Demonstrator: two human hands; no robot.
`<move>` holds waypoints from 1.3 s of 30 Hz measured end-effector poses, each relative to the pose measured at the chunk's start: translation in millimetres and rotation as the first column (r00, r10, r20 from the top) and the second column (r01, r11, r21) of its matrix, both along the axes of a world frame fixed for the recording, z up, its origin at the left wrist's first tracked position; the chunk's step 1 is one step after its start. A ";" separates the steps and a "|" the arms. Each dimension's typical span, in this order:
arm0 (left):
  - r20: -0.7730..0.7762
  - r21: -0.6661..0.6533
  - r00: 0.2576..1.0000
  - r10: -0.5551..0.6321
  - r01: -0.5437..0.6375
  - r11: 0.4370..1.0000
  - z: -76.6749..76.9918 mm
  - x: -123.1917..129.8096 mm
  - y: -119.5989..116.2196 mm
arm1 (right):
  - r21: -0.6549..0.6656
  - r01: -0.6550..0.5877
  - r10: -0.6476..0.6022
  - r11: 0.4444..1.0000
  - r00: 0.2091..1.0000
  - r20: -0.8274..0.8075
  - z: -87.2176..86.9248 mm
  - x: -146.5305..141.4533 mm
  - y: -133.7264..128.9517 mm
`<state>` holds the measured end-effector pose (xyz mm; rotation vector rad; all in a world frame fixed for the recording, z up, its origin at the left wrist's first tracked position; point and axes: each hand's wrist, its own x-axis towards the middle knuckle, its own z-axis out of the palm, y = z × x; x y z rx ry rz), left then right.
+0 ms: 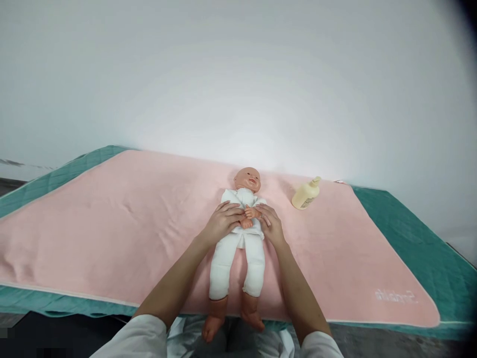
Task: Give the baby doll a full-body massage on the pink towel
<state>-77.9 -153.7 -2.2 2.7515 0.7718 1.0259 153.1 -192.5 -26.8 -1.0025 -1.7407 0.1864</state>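
Note:
A baby doll (239, 248) in white clothes lies on its back on a pink mat (112, 238), head toward the wall and bare feet at the near edge. Its small hands (247, 222) rest together over its belly. My left hand (222, 222) lies over the doll's arm on the left side, fingers curved across the sleeve and its thumb hidden. On the other side, my right hand (272, 224) curls its fingers around the doll's other forearm, close to the wrist.
A pale yellow pump bottle (305, 194) stands tilted in view on the mat, right of the doll. Green quilted padding (417, 248) shows beneath the mat's edges. A white wall (238, 74) rises behind. The doll's feet overhang the near edge.

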 end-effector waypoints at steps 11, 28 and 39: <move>0.109 -0.167 0.994 0.027 -0.009 0.986 -6.7 1.4 2.2 | -0.075 -0.027 0.026 0.997 1.000 -0.013 5.4 -1.8 -2.3; 0.552 -0.508 0.737 0.391 -0.074 0.858 -3.1 -18.8 7.0 | -0.160 0.192 -0.250 0.968 0.764 -0.595 -10.6 16.2 1.8; 0.650 -0.757 0.175 0.740 0.230 0.611 -23.1 -51.5 43.5 | -0.395 0.173 -0.427 0.902 0.490 -0.760 -27.7 42.8 6.7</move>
